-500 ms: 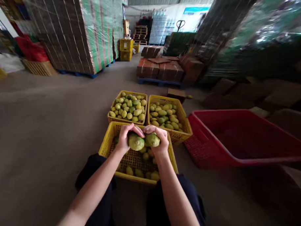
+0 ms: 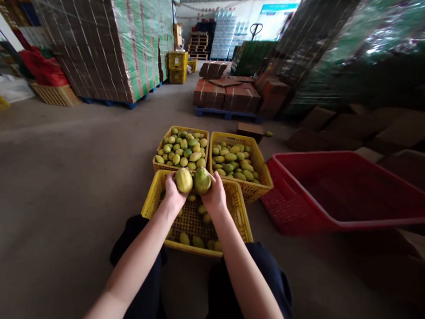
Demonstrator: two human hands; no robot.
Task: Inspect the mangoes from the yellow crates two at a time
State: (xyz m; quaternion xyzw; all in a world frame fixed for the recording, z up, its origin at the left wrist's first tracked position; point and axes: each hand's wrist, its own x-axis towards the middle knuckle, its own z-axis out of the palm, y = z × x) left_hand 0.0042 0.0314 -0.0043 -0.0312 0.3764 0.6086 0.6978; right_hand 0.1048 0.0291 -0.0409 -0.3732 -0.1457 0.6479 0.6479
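Observation:
My left hand [image 2: 174, 192] holds a yellowish oval fruit [image 2: 184, 180] with faint lengthwise ridges. Close beside it, a greener fruit [image 2: 202, 180] with a narrowed top rests in the fingers of my right hand [image 2: 215, 194]. Both are held above a yellow plastic crate [image 2: 153, 199] between my knees, which has several similar fruits [image 2: 197, 242] on its slotted floor. Just beyond stand two fuller crates of the same yellow-green fruit, a left crate [image 2: 158, 167] and a right crate [image 2: 260, 188]. My forearms hide part of the near crate.
A big red plastic tub [image 2: 283, 199] stands to the right of the crates. Flattened cartons lie on a blue pallet [image 2: 228, 114] farther off. Wrapped stacks [image 2: 97, 52] rise at the left and right. Concrete floor [image 2: 77, 173] spreads to the left.
Both hands have turned from gripping the fruits from above to cradling them from below. The fruits have risen slightly in view and now show different sides.

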